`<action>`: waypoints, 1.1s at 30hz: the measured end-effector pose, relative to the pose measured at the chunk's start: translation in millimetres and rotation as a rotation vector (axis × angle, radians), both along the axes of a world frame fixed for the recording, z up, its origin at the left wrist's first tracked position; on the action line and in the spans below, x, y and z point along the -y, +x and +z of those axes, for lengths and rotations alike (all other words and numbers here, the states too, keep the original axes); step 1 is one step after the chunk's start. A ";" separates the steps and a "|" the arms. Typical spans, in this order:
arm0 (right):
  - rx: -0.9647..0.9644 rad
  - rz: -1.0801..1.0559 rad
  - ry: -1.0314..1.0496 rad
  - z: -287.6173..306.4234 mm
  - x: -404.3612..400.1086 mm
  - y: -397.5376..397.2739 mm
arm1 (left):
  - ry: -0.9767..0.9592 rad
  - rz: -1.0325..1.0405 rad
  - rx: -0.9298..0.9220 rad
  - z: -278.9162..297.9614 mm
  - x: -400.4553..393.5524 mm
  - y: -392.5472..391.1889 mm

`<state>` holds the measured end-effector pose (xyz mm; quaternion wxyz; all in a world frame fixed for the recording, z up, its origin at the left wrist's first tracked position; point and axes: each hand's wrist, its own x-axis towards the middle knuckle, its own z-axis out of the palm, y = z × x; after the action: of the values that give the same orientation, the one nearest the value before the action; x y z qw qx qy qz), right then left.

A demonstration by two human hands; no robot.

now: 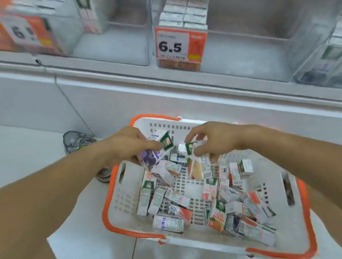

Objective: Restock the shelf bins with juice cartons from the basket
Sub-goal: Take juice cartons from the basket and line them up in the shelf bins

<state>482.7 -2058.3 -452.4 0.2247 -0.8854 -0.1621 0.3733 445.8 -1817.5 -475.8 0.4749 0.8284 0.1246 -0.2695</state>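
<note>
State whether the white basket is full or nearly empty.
Neither: the basket holds loose cartons in one scattered layer, with floor gaps.

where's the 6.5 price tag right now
In the head view the 6.5 price tag hangs upper centre on the front of a clear shelf bin, just below a stack of cartons and above the basket.
</note>
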 end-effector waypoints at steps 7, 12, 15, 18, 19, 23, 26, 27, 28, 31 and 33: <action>-0.216 -0.063 0.399 114.4 14.7 -23.8 | -0.429 0.023 0.120 130.0 -15.9 -30.8; -0.300 -0.243 0.708 129.7 7.2 -37.0 | -0.508 0.103 0.155 151.2 -7.2 -45.5; -0.252 -0.454 0.880 133.0 -4.1 -29.6 | -0.559 0.172 0.136 151.6 -0.6 -40.7; -0.162 -0.610 0.909 130.5 -17.8 -18.1 | -0.601 0.174 0.171 154.7 9.7 -22.1; -0.135 -0.658 0.903 127.5 -20.8 -14.3 | -0.623 0.194 0.191 157.3 14.4 -15.0; -0.081 -0.749 0.924 118.6 -21.4 -2.3 | -0.618 0.286 0.214 155.6 28.7 15.1; -0.055 -0.776 1.062 111.7 -8.8 2.9 | -0.641 0.307 0.194 150.8 34.5 35.4; -0.038 -0.770 1.107 108.5 -4.1 3.7 | -0.653 0.305 0.185 149.9 36.6 40.4; 0.016 -0.747 1.095 105.0 0.0 3.9 | -0.663 0.300 0.180 147.2 37.5 45.9; 0.269 -0.699 0.965 97.1 9.0 6.3 | -0.657 0.234 0.167 142.9 40.3 58.3; 0.387 -0.722 0.994 101.9 15.0 11.4 | -0.617 0.181 0.205 143.2 42.6 64.9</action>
<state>494.1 -2073.2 -350.5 0.6864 -0.7257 -0.0451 -0.0122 510.7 -1860.1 -332.6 0.7354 0.6539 0.0618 -0.1664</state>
